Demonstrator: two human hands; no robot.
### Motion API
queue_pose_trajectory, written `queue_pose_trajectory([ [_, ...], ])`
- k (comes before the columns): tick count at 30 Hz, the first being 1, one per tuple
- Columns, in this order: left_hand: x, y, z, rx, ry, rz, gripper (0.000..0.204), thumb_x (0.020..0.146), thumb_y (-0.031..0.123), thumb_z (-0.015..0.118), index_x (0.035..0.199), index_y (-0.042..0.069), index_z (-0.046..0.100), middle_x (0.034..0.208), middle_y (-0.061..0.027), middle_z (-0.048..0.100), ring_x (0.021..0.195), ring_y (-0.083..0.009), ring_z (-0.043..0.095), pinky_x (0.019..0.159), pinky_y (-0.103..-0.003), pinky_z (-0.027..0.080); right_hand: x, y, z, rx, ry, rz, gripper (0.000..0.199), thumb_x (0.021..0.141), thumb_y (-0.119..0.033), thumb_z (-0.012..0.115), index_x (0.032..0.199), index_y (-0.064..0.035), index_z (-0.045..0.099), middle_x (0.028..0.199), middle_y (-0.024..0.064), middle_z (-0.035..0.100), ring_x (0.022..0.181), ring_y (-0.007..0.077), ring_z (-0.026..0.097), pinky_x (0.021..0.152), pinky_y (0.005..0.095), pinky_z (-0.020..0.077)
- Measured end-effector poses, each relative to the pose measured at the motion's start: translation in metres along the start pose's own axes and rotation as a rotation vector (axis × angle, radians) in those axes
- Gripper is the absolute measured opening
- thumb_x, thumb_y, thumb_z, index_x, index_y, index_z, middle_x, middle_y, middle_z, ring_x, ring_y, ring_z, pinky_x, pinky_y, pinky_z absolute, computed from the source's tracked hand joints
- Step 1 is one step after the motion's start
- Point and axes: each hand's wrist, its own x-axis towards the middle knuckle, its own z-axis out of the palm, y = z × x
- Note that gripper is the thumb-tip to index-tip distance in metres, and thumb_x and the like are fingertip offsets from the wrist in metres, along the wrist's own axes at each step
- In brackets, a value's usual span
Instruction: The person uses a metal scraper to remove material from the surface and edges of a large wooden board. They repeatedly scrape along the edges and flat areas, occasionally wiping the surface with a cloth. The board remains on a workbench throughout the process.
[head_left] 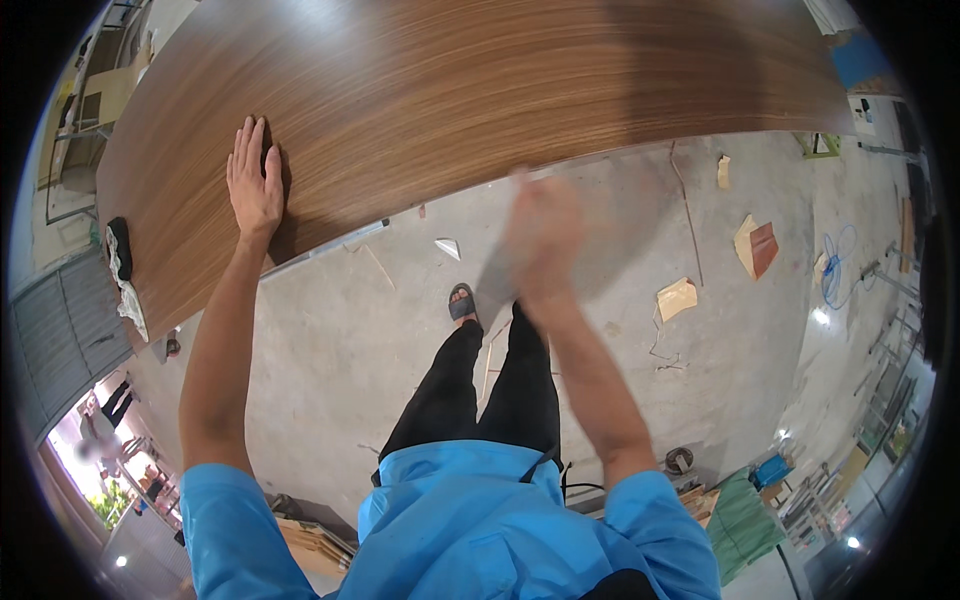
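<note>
A large brown wood-grain panel (480,90) spans the upper part of the view. My left hand (255,190) lies flat on its left side, fingers stretched and thumb apart. At the panel's near edge, my right hand (545,235) is smeared by motion, so its fingers and anything in them cannot be made out. A pale, narrow strip (340,240) runs along the near edge just right of my left wrist. Dark cloth (118,250) and a white rag (130,305) hang at the panel's left edge.
Scraps lie on the concrete floor (620,390): a beige piece (676,299), a brown-and-tan piece (755,246) and a small white offcut (448,247). A blue hose (832,275) is coiled at the right. Stacked boards (310,545) stand behind me; another person (98,425) is far left.
</note>
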Motion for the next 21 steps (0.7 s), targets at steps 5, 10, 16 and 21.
queue_pose_trajectory([
  [5, 0.011, 0.002, 0.001, -0.040, 0.030, 0.041, 0.054, 0.115, 0.037, 0.042, 0.164, 0.016, 0.047, 0.172, -0.0093, 0.042, 0.162, -0.0324, 0.033, 0.132, -0.051, 0.023, -0.021, -0.072, 0.031, 0.375, -0.319, -0.028, 0.020, 0.089, 0.000, 0.074, 0.110, -0.0006, 0.074, 0.092, 0.0113, 0.064, 0.087, 0.0317, 0.065, 0.075, 0.0424, 0.0553],
  [10, 0.009, -0.006, 0.004, -0.013, 0.038, 0.064, 0.053, 0.115, 0.034, 0.042, 0.163, 0.013, 0.048, 0.172, -0.0125, 0.042, 0.160, -0.0337, 0.035, 0.131, -0.050, 0.026, 0.062, 0.108, -0.079, -0.417, 0.191, 0.148, 0.016, 0.097, -0.007, 0.071, 0.111, -0.0091, 0.079, 0.090, 0.0109, 0.067, 0.086, 0.0279, 0.065, 0.073, 0.0421, 0.0515],
  [16, 0.010, 0.008, 0.001, 0.012, 0.055, 0.065, 0.053, 0.116, 0.035, 0.041, 0.163, 0.011, 0.047, 0.171, -0.0128, 0.043, 0.159, -0.0341, 0.037, 0.130, -0.050, 0.029, 0.042, 0.093, -0.052, -0.225, 0.058, -0.070, 0.025, 0.088, -0.003, 0.069, 0.111, -0.0042, 0.078, 0.111, 0.0159, 0.073, 0.112, 0.0338, 0.068, 0.098, 0.0432, 0.0559],
  [21, -0.012, 0.138, 0.001, -0.036, -0.188, 0.366, 0.073, 0.111, 0.041, 0.052, 0.172, 0.008, 0.028, 0.180, -0.0187, 0.021, 0.167, -0.0400, 0.015, 0.132, -0.061, 0.009, -0.010, 0.002, -0.018, 0.312, -0.209, 0.091, 0.027, 0.087, -0.001, 0.069, 0.111, -0.0084, 0.077, 0.105, 0.0100, 0.071, 0.097, 0.0287, 0.071, 0.081, 0.0422, 0.0600],
])
